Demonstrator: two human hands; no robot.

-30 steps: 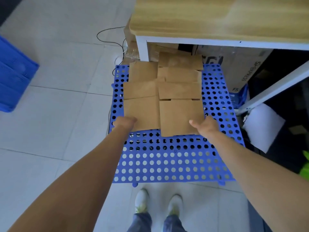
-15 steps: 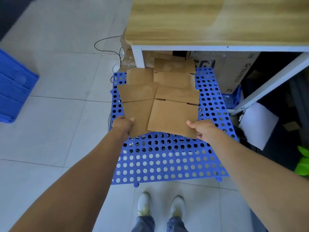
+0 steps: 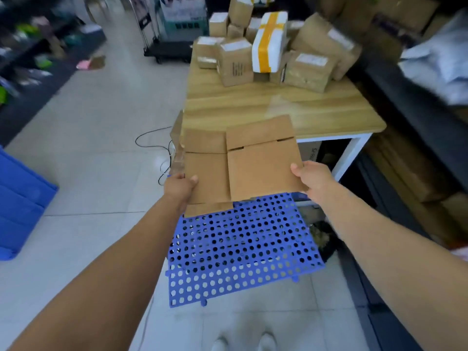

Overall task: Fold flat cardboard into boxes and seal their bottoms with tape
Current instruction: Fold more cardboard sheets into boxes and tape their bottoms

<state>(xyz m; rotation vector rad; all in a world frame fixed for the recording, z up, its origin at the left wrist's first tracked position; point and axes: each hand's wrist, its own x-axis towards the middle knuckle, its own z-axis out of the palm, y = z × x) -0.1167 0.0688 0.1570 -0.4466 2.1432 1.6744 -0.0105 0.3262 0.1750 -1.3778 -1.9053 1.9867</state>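
Observation:
I hold two flat brown cardboard blanks in the air in front of me, above the blue perforated mat (image 3: 240,252) on the floor. My left hand (image 3: 178,187) grips the lower left edge of the left blank (image 3: 206,173), thumb on top. The right blank (image 3: 263,160) overlaps it and my right hand (image 3: 310,178) pinches its lower right corner. Both blanks are flat and unfolded, with their flaps pointing away toward the wooden table (image 3: 266,107). No tape is visible.
Several sealed brown parcels (image 3: 235,63) and a white parcel with yellow tape (image 3: 269,40) are piled at the table's far end. A blue crate (image 3: 17,206) stands on the floor at left. A black cable (image 3: 152,143) lies beside the table leg. Dark shelving lines the right.
Both hands have lifted the two blanks off the blue mat and up to table height. My head has tilted up, so the table top and parcels now show.

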